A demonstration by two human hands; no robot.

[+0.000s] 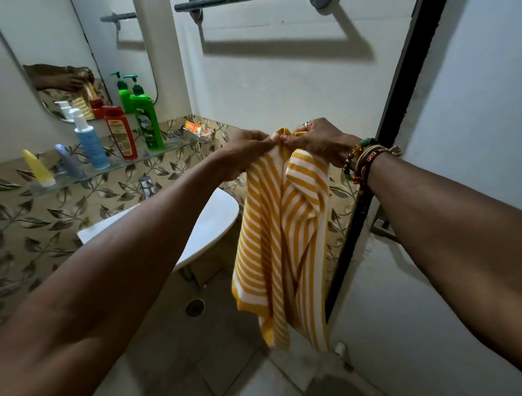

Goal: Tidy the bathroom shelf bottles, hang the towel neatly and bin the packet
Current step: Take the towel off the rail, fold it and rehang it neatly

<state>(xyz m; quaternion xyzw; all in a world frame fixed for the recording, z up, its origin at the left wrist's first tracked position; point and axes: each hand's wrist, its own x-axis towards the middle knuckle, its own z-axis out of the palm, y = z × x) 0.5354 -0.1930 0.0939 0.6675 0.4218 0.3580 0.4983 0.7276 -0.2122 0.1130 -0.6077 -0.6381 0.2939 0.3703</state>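
A yellow and white striped towel (282,240) hangs down in front of me, pinched at its top edge by both hands. My left hand (245,152) and my right hand (319,141) grip it side by side, fingertips nearly touching. High on the wall above is the metal towel bar (214,3), bare. On the glass shelf (135,162) at the left stand a green pump bottle (147,121), a red bottle (121,132), a blue and white bottle (90,141), a yellow tube (38,169) and a grey-blue tube (67,164). An orange packet (196,128) lies in a small wire holder in the corner.
A white washbasin (209,226) with a chrome tap (147,183) sits below the shelf. A mirror (42,42) is on the left wall. A black-edged door frame (395,113) stands to the right. A floor drain (195,307) lies below the basin.
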